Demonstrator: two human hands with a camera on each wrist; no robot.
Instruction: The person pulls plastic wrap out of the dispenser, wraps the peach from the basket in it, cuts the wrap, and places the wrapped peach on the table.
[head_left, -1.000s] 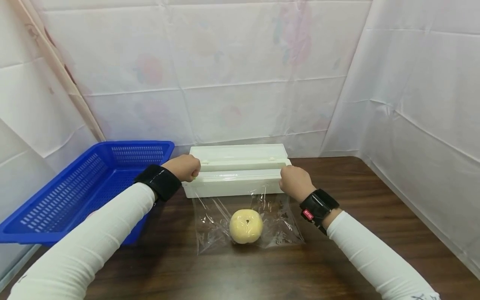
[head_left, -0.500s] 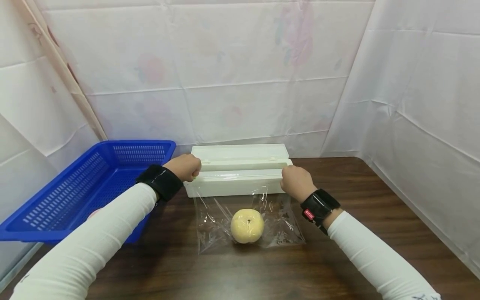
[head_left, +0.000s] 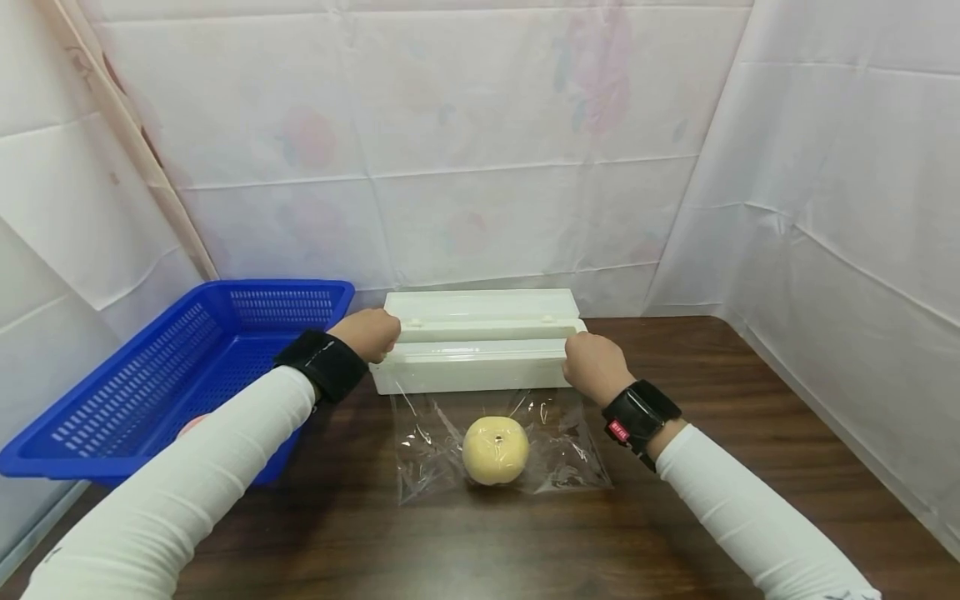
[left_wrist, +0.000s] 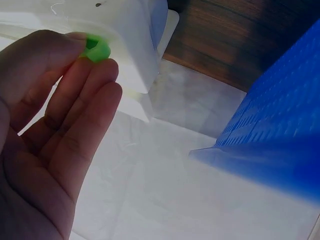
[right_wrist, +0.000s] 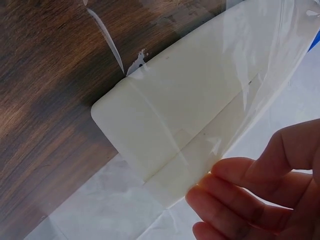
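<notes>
A pale yellow round fruit (head_left: 495,451) sits on a sheet of clear cling film (head_left: 558,442), which runs out from the front of a white cling film dispenser (head_left: 480,371) with its lid raised. At the dispenser's left end, my left hand (head_left: 369,335) pinches a small green slider (left_wrist: 98,50) between thumb and fingers, seen in the left wrist view. My right hand (head_left: 596,367) is at the other end. In the right wrist view its thumb and index finger pinch the film's edge beside the dispenser's corner.
A blue plastic basket (head_left: 168,462) stands on the left, close to my left forearm. Something pinkish (head_left: 192,423) in it is mostly hidden by the sleeve. White sheeting (head_left: 465,167) hangs behind and to both sides of the brown wooden table (head_left: 480,550).
Both hands stay in nearly the same place at the dispenser's ends. The film's creases at the dispenser's front lie slightly flatter. The head view has shifted a little.
</notes>
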